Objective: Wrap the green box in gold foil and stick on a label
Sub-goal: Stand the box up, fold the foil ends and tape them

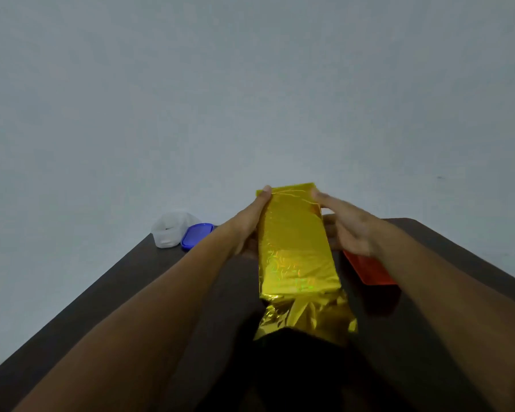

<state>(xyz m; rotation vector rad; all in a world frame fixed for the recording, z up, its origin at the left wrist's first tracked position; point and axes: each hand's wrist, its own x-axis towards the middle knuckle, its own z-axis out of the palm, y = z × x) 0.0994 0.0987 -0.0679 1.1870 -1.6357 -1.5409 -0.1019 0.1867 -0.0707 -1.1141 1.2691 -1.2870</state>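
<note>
A long box covered in shiny gold foil [295, 245] is held above the dark table, its length running away from me. No green shows through the foil. My left hand [250, 224] grips its left side, thumb reaching the far corner. On the right edge rests my right hand [348, 227], fingers stretched flat and blurred. At the near end, loose crumpled foil [306, 316] hangs open past the box. No label is in view.
The dark brown table [131, 286] fills the lower frame. A clear plastic container [170, 230] and its blue lid [197, 235] sit at the far left corner. An orange flat object [369, 269] lies under my right wrist. A plain grey wall is behind.
</note>
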